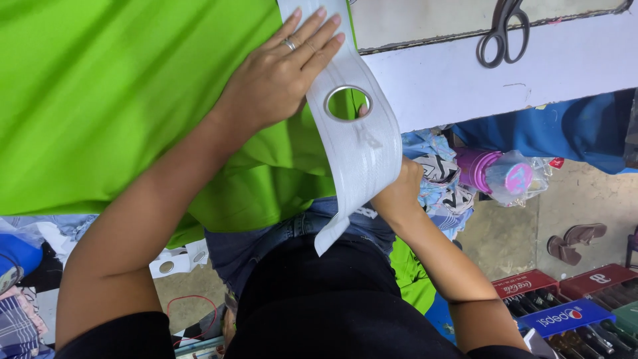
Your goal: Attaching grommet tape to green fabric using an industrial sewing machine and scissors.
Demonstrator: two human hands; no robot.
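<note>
Green fabric covers the desk before us, and a white tape strip with a metal eyelet ring lies along its edge. Our left hand presses flat on fabric and strip, fingers spread, gripping nothing. Our right hand sits behind the strip's lower part; we cannot tell whether it grips it. Scissors rest farther back on the desk

Single head-worn view, looking steeply down, close over lap and table edge, perhaps slightly tilted
</note>
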